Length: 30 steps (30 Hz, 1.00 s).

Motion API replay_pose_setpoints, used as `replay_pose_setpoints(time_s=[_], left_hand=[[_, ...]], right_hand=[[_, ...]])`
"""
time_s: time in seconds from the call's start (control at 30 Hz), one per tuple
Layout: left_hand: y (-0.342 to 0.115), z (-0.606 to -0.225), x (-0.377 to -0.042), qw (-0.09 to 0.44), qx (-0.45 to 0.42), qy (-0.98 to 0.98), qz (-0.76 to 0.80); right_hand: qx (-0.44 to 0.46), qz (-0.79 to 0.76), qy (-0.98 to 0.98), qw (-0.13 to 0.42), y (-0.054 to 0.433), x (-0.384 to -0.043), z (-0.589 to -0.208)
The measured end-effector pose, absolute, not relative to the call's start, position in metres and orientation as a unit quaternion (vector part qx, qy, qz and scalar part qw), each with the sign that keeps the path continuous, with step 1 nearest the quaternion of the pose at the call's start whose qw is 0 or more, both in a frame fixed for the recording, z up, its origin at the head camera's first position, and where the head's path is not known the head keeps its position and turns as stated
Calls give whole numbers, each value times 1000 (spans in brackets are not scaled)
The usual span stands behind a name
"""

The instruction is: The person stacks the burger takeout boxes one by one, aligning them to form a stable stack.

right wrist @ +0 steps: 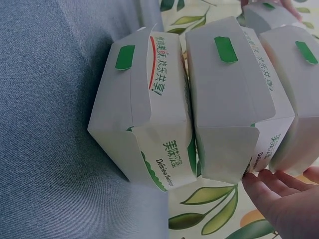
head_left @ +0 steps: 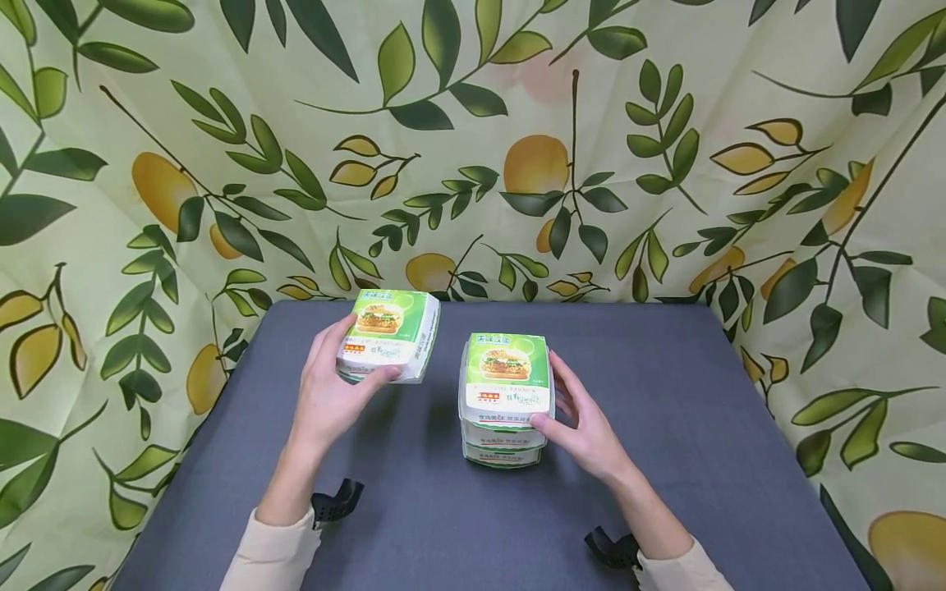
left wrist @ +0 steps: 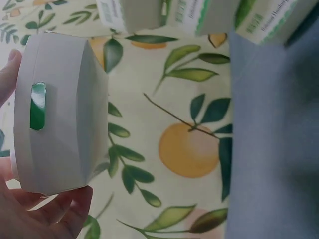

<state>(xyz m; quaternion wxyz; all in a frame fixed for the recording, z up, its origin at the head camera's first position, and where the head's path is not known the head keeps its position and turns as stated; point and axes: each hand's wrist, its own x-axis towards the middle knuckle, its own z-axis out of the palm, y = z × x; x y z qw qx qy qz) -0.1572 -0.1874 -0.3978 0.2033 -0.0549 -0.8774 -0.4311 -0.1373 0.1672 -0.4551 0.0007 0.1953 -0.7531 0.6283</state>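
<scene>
My left hand (head_left: 328, 386) grips a burger box (head_left: 390, 328) by its sides, thumb at the front edge. This box has a green and white lid with a burger picture, and it is held tilted to the left of a stack. In the left wrist view its white back with a green tab (left wrist: 38, 107) shows. Three similar boxes stand stacked on the table. My right hand (head_left: 587, 419) holds the stack's top box (head_left: 507, 373) at its right side, thumb on the front corner. Below are the middle box (right wrist: 227, 94) and the bottom box (right wrist: 134, 94).
A dark grey-blue cloth (head_left: 665, 394) covers the table. Behind and beside it hangs a pale curtain (head_left: 473, 205) printed with leaves and orange fruit. Black straps (head_left: 338, 501) sit at both wrists.
</scene>
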Motion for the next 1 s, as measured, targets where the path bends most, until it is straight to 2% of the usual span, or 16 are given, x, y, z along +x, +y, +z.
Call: replay_pose_setpoints(time_s=[0.6, 1.0], left_hand=[[-158, -370, -156, 214, -99, -862, -449], [-136, -366, -157, 192, -124, -864, -448]], right_hand=[[198, 627, -753, 3, 167, -138, -456], [195, 626, -755, 5, 168, -138, -457]])
